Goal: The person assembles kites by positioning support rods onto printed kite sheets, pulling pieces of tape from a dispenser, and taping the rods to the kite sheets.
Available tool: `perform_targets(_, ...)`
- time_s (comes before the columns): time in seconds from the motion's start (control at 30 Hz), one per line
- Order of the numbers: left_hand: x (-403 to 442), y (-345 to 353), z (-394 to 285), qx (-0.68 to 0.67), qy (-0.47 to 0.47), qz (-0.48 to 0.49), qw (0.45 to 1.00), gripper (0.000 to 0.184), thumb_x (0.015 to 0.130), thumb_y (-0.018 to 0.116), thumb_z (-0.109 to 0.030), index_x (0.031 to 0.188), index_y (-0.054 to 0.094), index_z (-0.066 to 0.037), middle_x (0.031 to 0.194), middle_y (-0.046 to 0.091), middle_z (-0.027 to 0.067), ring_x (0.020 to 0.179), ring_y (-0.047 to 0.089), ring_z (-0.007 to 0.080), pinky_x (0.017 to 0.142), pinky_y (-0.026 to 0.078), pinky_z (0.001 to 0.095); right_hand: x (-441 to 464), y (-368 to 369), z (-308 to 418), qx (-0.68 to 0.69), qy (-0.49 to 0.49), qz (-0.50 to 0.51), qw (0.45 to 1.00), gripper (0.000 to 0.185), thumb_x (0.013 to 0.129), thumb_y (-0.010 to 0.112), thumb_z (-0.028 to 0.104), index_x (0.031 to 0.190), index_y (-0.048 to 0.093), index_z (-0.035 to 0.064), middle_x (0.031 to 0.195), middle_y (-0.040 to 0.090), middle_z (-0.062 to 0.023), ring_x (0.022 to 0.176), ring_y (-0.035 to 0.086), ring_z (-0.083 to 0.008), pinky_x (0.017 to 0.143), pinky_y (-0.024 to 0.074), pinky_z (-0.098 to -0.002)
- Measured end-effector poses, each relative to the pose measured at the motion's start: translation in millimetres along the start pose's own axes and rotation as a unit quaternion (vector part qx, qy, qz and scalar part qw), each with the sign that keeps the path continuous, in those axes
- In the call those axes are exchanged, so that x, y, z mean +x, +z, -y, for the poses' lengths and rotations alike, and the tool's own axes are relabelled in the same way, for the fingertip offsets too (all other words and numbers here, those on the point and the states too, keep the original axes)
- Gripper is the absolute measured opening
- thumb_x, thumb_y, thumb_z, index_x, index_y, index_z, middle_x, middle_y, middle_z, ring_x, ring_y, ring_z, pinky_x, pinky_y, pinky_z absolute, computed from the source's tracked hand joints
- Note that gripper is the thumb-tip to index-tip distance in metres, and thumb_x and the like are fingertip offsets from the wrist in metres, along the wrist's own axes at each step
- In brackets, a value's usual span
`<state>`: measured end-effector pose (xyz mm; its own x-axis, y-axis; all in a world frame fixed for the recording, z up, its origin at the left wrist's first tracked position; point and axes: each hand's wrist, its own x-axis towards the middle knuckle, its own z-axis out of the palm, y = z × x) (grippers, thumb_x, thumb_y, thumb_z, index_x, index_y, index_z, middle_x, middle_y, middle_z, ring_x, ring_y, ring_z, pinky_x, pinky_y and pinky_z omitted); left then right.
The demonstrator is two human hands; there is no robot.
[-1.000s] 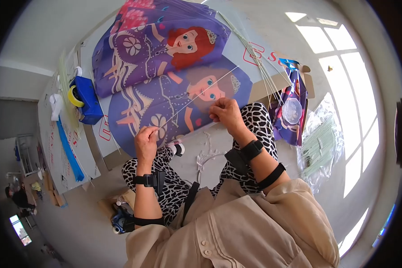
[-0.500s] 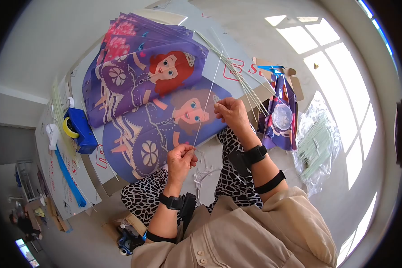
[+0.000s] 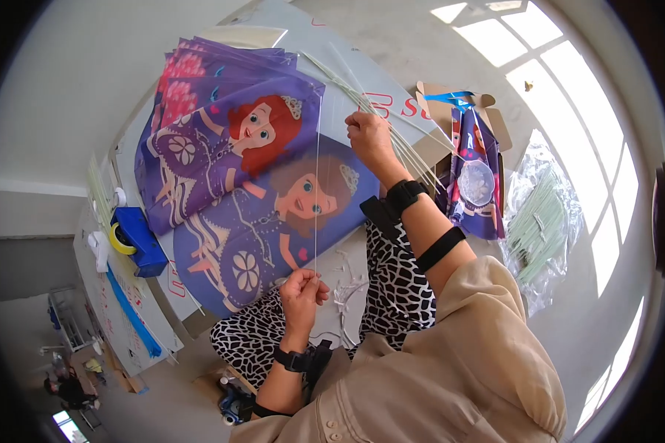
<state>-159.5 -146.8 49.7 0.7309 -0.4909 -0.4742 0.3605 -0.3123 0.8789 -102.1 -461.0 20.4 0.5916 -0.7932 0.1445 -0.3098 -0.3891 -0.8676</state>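
Observation:
My left hand (image 3: 301, 295) pinches the lower end of a thin white rod (image 3: 318, 177), which stands nearly straight up across the printed sheets. Fingers curled closed, my right hand (image 3: 369, 136) is beside a bundle of pale thin rods (image 3: 403, 140); what it holds, if anything, is hidden. Under the thin rod lies a purple sheet printed with a princess figure (image 3: 266, 221). Above it is a fanned stack of similar purple sheets (image 3: 192, 159), the top one showing a red-haired figure.
A blue tape dispenser (image 3: 142, 247) with yellow tape stands left, near blue strips (image 3: 134, 310). At right, an open cardboard box (image 3: 495, 129) holds a folded printed piece (image 3: 474, 199). A clear plastic bag of pale rods (image 3: 539, 229) lies on the floor. White scraps (image 3: 341, 292) lie between my knees.
My right hand has moved up, away from the white rod, toward the rod bundle, and its fingers have curled in. My left hand has lowered slightly, and the rod has turned more upright.

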Motion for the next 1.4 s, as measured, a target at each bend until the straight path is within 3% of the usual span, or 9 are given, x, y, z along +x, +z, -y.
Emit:
perform_targets(0.27,-25.8,-52.8,9.5,-0.020,0.032,-0.063,0.997,0.007,0.091,0.048,-0.004,0.088,0.054,-0.001,0.074,0.062,0.0087,0.059,0.055,0.0120,0.055,0.045,0.0237,32.6,49.6,18.5,0.064,0.029,0.074,0.995,0.035,0.071,0.047,0.000,0.099,0.068,0.0072,0.097,0.063,-0.0226,0.093,0.060,-0.0382,0.080,0.0486,-0.0428)
perform_targets(0.43,-25.2,-41.2,17.1,-0.076,0.021,-0.086,0.993,0.006,0.091,0.050,-0.004,0.089,0.054,-0.001,0.074,0.062,0.0097,0.060,0.055,0.0143,0.057,0.045,0.0258,59.1,38.8,19.8,-0.035,-0.170,0.187,0.967,0.040,0.073,0.054,-0.002,0.109,0.065,0.0121,0.104,0.062,-0.0184,0.098,0.058,-0.0347,0.085,0.0453,-0.0394)
perform_targets(0.57,-21.2,-32.5,21.6,-0.107,0.047,-0.052,0.992,0.006,0.090,0.050,-0.004,0.092,0.054,0.000,0.078,0.062,0.0111,0.063,0.056,0.0161,0.061,0.046,0.0273,90.2,38.5,24.1,0.018,-0.272,0.214,0.938,0.030,0.071,0.059,-0.002,0.099,0.065,0.0069,0.103,0.063,-0.0132,0.095,0.059,-0.0320,0.081,0.0465,-0.0383)
perform_targets(0.67,-19.2,-28.2,18.4,-0.103,0.060,-0.043,0.992,0.007,0.090,0.051,-0.004,0.093,0.055,0.001,0.078,0.062,0.0113,0.064,0.055,0.0160,0.061,0.046,0.0273,92.0,20.6,44.9,-0.079,-0.184,0.326,0.924,0.018,0.070,0.061,0.000,0.087,0.065,0.0047,0.095,0.065,-0.0114,0.089,0.060,-0.0314,0.075,0.0483,-0.0379)
perform_targets(0.93,-20.7,-18.7,6.7,-0.092,0.051,-0.049,0.993,0.005,0.089,0.052,0.000,0.092,0.056,0.001,0.078,0.062,0.0102,0.059,0.053,0.0125,0.054,0.043,0.0233,57.5,63.6,0.7,-0.095,-0.306,0.090,0.943,0.008,0.069,0.060,0.009,0.075,0.062,0.0050,0.078,0.062,-0.0144,0.081,0.061,-0.0331,0.072,0.0490,-0.0408)
perform_targets(1.03,-29.0,-22.6,-1.5,-0.084,0.039,-0.088,0.992,0.006,0.090,0.053,-0.001,0.091,0.058,0.001,0.073,0.060,0.0062,0.053,0.045,0.0057,0.048,0.036,0.0184,53.6,53.2,8.7,-0.162,-0.225,0.137,0.951,0.011,0.066,0.063,0.009,0.075,0.061,0.0036,0.079,0.063,-0.0152,0.075,0.062,-0.0331,0.067,0.0500,-0.0398)
perform_targets(1.1,-35.9,-32.5,-5.1,-0.024,0.055,-0.106,0.993,0.006,0.090,0.054,-0.002,0.091,0.059,0.001,0.071,0.059,0.0046,0.053,0.044,0.0052,0.048,0.035,0.0182,46.8,32.4,12.9,0.004,0.024,0.054,0.998,0.009,0.067,0.065,0.005,0.073,0.060,0.0013,0.075,0.063,-0.0145,0.064,0.062,-0.0276,0.057,0.0499,-0.0353)
perform_targets(1.2,-46.7,-42.2,-9.6,0.059,0.069,-0.130,0.987,0.007,0.089,0.056,-0.005,0.091,0.060,0.000,0.065,0.057,0.0012,0.051,0.043,0.0039,0.047,0.034,0.0179,17.4,4.5,17.6,0.546,0.298,0.072,0.780,0.008,0.076,0.058,-0.007,0.083,0.061,-0.0043,0.070,0.062,-0.0105,0.062,0.061,-0.0152,0.056,0.0511,-0.0243)
perform_targets(1.4,-75.6,-53.3,-9.1,0.158,0.102,-0.113,0.976,0.006,0.088,0.056,-0.004,0.089,0.061,0.000,0.067,0.058,0.0011,0.055,0.049,0.0054,0.051,0.038,0.0187,-37.0,-9.3,16.7,0.752,0.346,0.073,0.556,0.016,0.087,0.052,-0.006,0.102,0.053,-0.0080,0.089,0.061,-0.0150,0.073,0.061,-0.0174,0.065,0.0546,-0.0246)
